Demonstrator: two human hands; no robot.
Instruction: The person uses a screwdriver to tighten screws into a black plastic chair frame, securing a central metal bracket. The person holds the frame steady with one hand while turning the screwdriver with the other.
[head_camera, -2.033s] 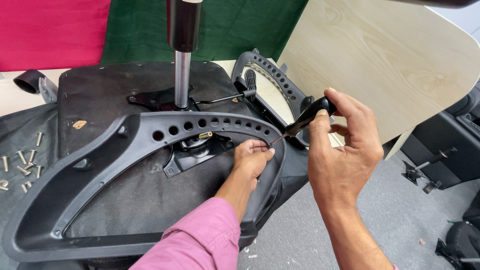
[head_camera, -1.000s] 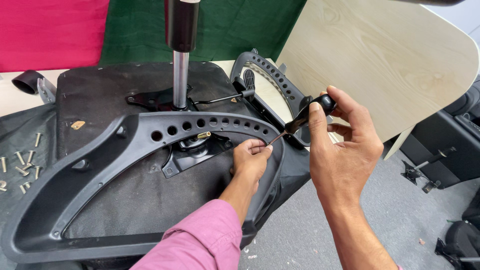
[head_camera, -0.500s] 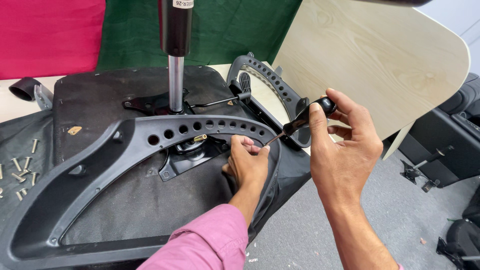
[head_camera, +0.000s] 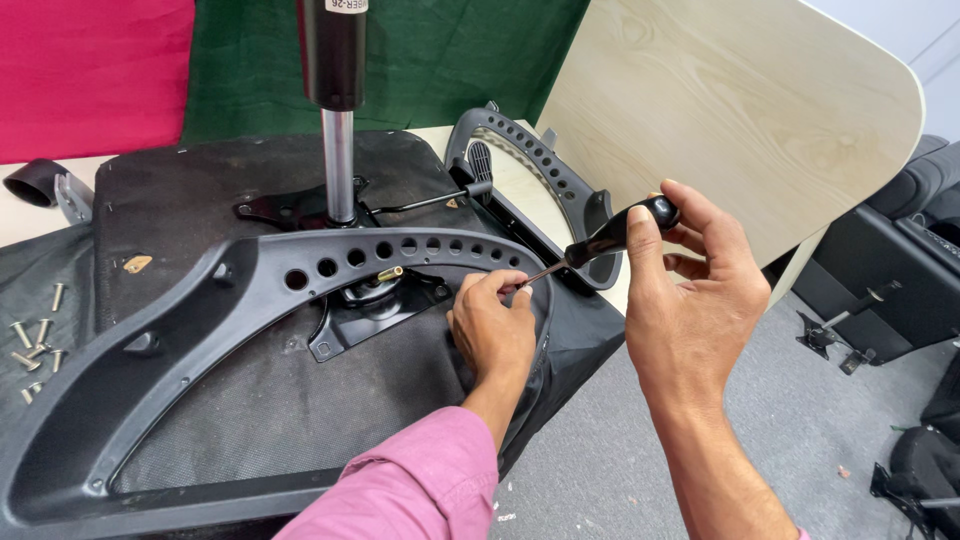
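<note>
The armrest frame (head_camera: 300, 275) is matt black moulded plastic, smooth with punched holes. Under it the seat underside (head_camera: 200, 390) is rough dark woven cloth. The gas-lift shaft (head_camera: 338, 165) at twelve o'clock is shiny polished metal. The screwdriver (head_camera: 610, 238) has a glossy black plastic handle. At two o'clock, a pale board (head_camera: 740, 110) shows smooth wood grain.

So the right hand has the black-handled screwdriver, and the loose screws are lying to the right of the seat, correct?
Not quite. The right hand does hold the black-handled screwdriver, but the head view shows the loose screws lying to the left of the seat, not the right.
</note>
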